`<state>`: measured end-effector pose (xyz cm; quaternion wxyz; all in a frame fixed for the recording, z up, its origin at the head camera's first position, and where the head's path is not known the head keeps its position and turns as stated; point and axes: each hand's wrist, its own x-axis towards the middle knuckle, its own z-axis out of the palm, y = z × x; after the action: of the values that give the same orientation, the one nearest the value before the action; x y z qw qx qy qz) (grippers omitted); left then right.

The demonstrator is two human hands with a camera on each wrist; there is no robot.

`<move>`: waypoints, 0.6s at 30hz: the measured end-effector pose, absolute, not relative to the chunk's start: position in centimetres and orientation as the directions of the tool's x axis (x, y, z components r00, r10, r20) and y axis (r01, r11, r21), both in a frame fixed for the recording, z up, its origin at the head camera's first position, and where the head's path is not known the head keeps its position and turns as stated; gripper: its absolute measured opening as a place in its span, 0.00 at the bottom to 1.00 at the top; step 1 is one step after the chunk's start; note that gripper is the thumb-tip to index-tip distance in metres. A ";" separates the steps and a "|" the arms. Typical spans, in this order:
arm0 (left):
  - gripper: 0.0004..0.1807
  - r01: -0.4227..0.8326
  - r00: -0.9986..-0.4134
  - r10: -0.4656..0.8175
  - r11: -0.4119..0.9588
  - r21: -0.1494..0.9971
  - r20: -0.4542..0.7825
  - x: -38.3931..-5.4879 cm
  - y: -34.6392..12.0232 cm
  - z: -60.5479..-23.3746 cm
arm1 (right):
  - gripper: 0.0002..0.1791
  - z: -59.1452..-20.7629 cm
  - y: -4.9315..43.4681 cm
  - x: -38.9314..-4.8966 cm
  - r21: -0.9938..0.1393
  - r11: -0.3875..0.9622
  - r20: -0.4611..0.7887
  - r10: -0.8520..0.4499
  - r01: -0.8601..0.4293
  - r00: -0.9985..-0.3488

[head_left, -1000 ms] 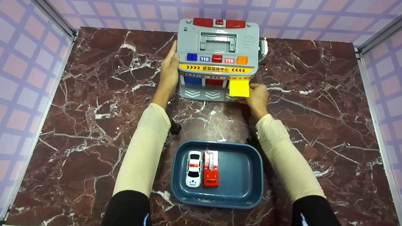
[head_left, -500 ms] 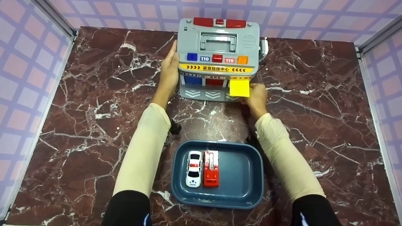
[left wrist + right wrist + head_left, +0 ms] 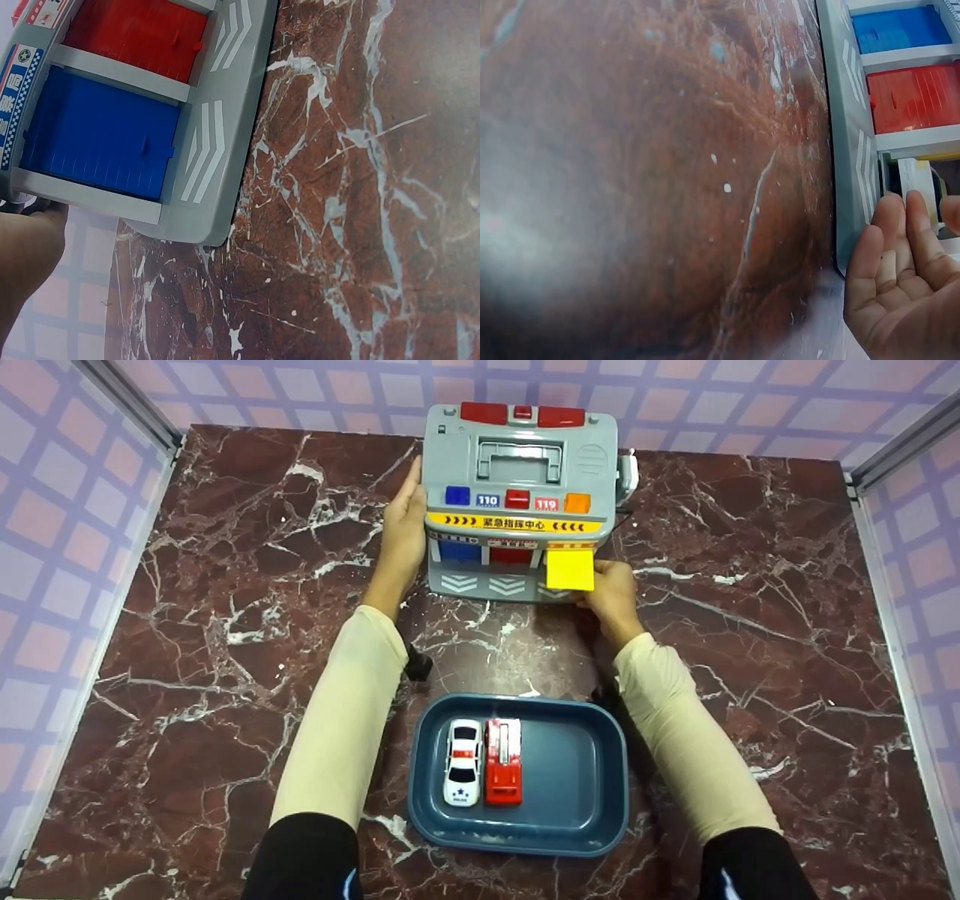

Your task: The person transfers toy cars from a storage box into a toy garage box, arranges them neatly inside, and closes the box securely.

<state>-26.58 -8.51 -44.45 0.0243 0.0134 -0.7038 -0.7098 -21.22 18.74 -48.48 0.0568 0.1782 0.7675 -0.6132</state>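
A grey toy emergency station stands at the back of the table. My left hand lies along its left side, fingers stretched against the wall; in the left wrist view most of this hand is out of frame or behind the wall. At the right bay, the yellow door is raised. Below that door, my right hand reaches in from the right. The right wrist view has its bent fingers and thumb about a white toy vehicle in the bay, most of it hidden.
A dark blue tray sits in front of the station. In its left half lie a white toy police car and a red toy fire truck, side by side. The station's blue door and red door are down.
My right hand has shifted very slightly inward at the right bay. The left hand, the station and the tray stay practically where they were.
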 end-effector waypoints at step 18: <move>0.28 -0.018 -0.998 -0.055 -0.034 0.999 -0.020 -26.6 -8.5 -44.3 | 0.14 -45.4 20.6 -19.4 -0.817 0.559 0.376 0.331 -0.141 -0.865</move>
<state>-26.56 -8.53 -44.27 0.0130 0.0264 -0.6949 -0.7185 -19.43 20.65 -45.40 -0.2534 0.0562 0.8457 -0.4663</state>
